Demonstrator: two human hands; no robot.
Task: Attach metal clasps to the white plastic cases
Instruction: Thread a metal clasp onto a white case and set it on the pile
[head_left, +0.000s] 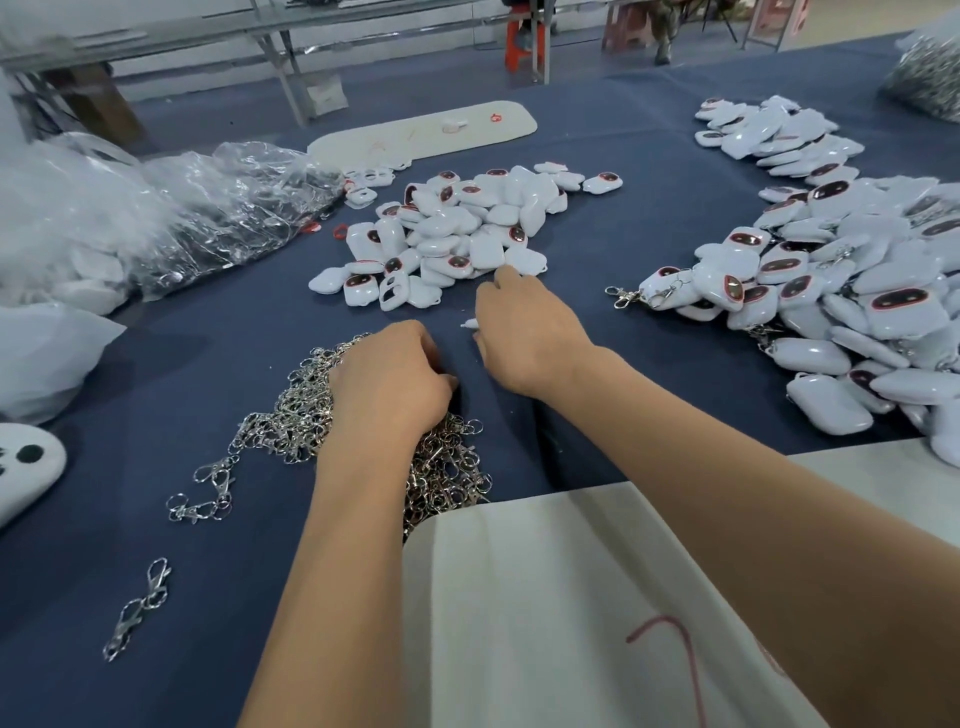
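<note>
A heap of silver metal clasps (291, 415) lies on the blue cloth at front left. My left hand (395, 379) rests on top of that heap with curled fingers; what it holds is hidden. My right hand (524, 338) is just beyond it, fingers curled round a small white piece (469, 324) that peeks out at its left side. A pile of white plastic cases (457, 234) without clasps lies behind my hands. A larger pile of white cases (841, 291) on the right has clasps attached to some.
Crumpled clear plastic bags (156, 218) fill the left side. Two loose clasps (137, 608) lie at front left. A long white board (426, 130) lies at the back. White fabric (597, 597) covers my lap. A bag of metal parts (924, 73) sits at far right.
</note>
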